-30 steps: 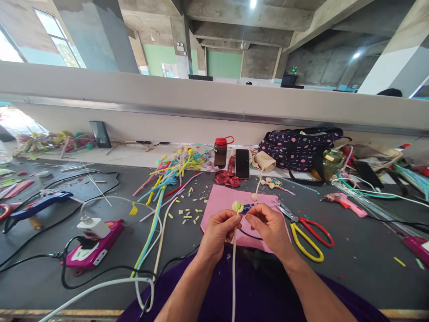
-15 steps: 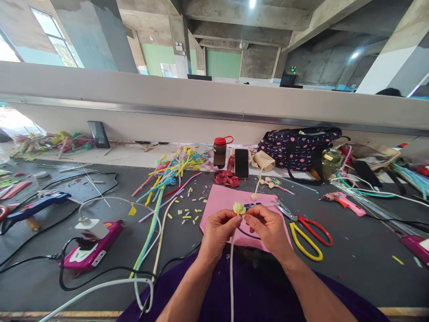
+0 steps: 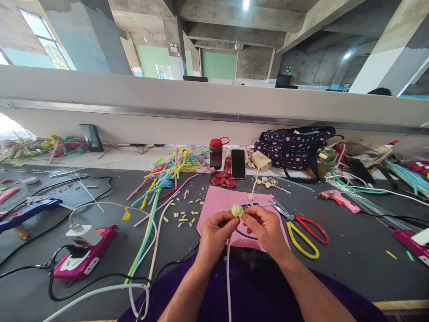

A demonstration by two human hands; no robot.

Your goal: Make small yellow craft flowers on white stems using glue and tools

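Note:
Pinched at its base between my left hand's (image 3: 217,232) thumb and fingers is a small pale yellow ruffled flower (image 3: 237,210). A long whitish cord (image 3: 228,279) hangs from below the fingers down over my lap. My right hand (image 3: 264,226) is closed in a pinch against the flower's right side, its fingertips close to the left ones. Whether it grips the flower or a thin strand is hidden. Under both hands lies a pink sheet (image 3: 214,201). Scissors (image 3: 303,232) with one red and one yellow handle rest to the right, blades touching the sheet.
Small cut pieces (image 3: 183,219) and colourful fuzzy strands (image 3: 170,172) lie left. A magenta power strip (image 3: 85,255) with cables sits at lower left. Behind are a bottle (image 3: 216,154), a phone (image 3: 238,164) and a patterned bag (image 3: 295,150). A pink glue gun (image 3: 340,200) lies right.
The whole view has shifted slightly, so things appear a little further left. Both hands keep their hold at the flower, which looks turned a little.

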